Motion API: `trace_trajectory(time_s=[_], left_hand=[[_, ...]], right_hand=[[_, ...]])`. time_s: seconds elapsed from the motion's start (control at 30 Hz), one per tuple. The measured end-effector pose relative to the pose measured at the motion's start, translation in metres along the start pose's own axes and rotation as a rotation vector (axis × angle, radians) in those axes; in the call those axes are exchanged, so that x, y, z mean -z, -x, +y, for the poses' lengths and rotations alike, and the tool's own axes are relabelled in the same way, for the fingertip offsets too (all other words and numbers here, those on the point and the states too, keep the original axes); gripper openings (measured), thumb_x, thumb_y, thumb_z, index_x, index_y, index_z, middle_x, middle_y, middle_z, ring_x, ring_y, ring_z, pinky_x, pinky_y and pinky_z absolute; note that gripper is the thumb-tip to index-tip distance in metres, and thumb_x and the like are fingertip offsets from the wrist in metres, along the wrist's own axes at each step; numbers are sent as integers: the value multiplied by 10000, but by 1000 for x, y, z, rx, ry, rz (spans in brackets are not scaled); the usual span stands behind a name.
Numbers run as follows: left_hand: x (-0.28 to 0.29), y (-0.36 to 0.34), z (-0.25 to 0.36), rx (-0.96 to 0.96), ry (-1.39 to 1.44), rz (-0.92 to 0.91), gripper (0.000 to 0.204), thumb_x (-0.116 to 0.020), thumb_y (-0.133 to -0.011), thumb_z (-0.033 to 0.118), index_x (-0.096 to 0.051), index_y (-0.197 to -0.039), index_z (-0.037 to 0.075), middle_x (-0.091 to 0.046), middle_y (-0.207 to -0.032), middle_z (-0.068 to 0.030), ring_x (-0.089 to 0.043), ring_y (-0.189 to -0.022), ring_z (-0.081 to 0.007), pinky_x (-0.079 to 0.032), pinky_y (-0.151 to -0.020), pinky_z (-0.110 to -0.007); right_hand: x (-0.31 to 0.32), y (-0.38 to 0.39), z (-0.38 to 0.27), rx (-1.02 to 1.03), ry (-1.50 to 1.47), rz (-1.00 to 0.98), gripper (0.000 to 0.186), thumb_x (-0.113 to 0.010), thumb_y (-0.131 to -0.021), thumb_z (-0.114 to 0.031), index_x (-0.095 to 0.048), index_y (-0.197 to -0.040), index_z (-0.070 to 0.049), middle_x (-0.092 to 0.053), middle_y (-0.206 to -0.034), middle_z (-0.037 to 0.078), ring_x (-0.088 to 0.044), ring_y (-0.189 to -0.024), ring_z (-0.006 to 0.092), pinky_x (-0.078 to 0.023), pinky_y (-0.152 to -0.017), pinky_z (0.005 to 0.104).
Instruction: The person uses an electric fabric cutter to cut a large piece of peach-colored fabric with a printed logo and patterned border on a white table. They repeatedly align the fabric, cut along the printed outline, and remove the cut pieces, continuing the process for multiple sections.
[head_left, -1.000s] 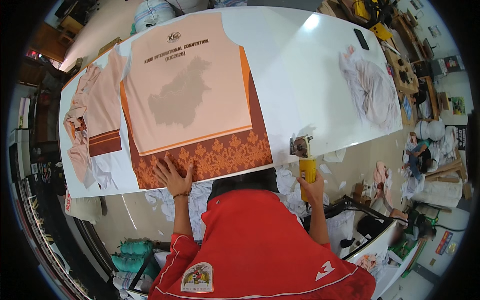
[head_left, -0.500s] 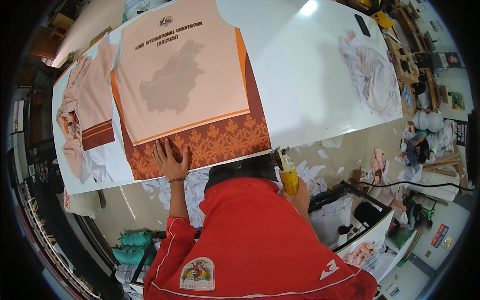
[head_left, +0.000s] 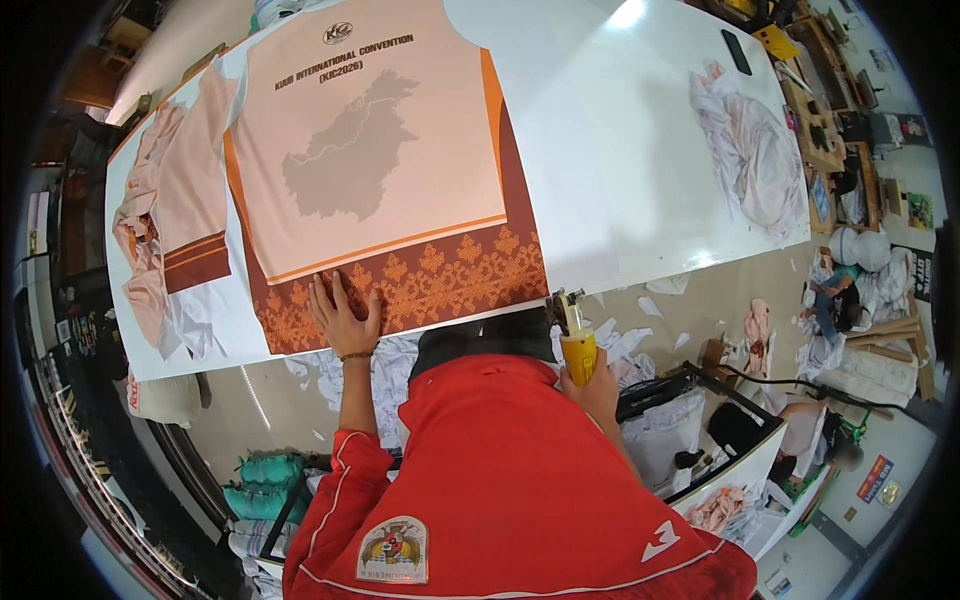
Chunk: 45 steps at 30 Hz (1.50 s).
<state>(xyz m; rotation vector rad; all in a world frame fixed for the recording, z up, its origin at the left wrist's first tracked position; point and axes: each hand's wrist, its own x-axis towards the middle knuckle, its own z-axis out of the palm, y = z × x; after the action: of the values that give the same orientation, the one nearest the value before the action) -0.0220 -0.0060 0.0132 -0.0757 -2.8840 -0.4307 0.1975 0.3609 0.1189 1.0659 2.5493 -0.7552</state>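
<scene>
Spread on the white table (head_left: 620,150) is a peach shirt panel (head_left: 440,150) with a grey map shape, orange side strips and a brown, leaf-patterned hem band (head_left: 440,275). My left hand (head_left: 342,318) rests flat on that hem band, fingers stretched out and apart. At the table's front edge, near the panel's lower right corner, my right hand (head_left: 597,388) is wrapped round the yellow body of an electric fabric cutter (head_left: 578,352). Its metal head points toward the table edge. Part of my right hand's grip is hidden behind the tool.
Folded peach sleeve pieces (head_left: 195,170) lie at the table's left end. Crumpled pale fabric (head_left: 750,155) and a black phone (head_left: 736,52) lie at the right. White scraps (head_left: 375,385) litter the floor. A black-framed bin (head_left: 690,430) stands right of me; a black cable (head_left: 790,380) runs beyond.
The whole view has shifted slightly, and the table shows a little further right. Both hands keep nearly the same places. The black cable at the right has sagged into a different curve.
</scene>
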Motion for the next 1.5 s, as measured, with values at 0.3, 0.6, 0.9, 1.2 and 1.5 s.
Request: trace_trajectory(time_s=[0.3, 0.6, 0.9, 1.2, 1.5], left_hand=[[0, 0, 0, -11, 13, 35, 789, -747, -912, 454, -497, -1563, 84, -369, -1650, -236, -310, -1534, -452, -235, -1254, -611], [0, 1, -2, 5, 30, 35, 795, -745, -910, 460, -495, -1566, 88, -371, -1652, -228, -315, -1533, -450, -238, -1256, -606], [2, 0, 1, 34, 48, 31, 785, -744, -906, 461, -505, -1556, 90, -390, -1641, -234, -330, -1520, -465, -248, -1247, -611], [5, -3, 3, 14, 70, 68, 774, -764, -878, 453, -544, -1515, 72, -412, -1622, -246, -368, -1495, -473, -279, -1228, -614], [5, -5, 2, 28, 44, 49, 774, -767, -877, 461, -544, -1507, 70, -424, -1609, -246, -389, -1481, -469, -303, -1217, -610]], right_hand=[[-2, -4, -9, 13, -2, 15, 607, -791, -855, -380, -491, -1289, -79, -722, -905, 284, -707, -859, 520, -549, -724, 593], [1, -18, -19, 33, -50, 15, 587, -792, -852, -350, -490, -1281, -85, -723, -907, 292, -703, -859, 529, -545, -726, 604], [7, -66, -51, 61, 11, 21, 575, -783, -852, -355, -485, -1247, -63, -716, -934, 309, -690, -904, 552, -540, -754, 620], [15, -127, -96, 57, 25, 20, 550, -813, -828, -333, -504, -1180, -45, -720, -934, 317, -705, -941, 533, -559, -795, 594], [36, -197, -166, 75, 67, -22, 571, -791, -812, -358, -507, -1196, -45, -722, -1054, 291, -718, -990, 498, -582, -837, 574]])
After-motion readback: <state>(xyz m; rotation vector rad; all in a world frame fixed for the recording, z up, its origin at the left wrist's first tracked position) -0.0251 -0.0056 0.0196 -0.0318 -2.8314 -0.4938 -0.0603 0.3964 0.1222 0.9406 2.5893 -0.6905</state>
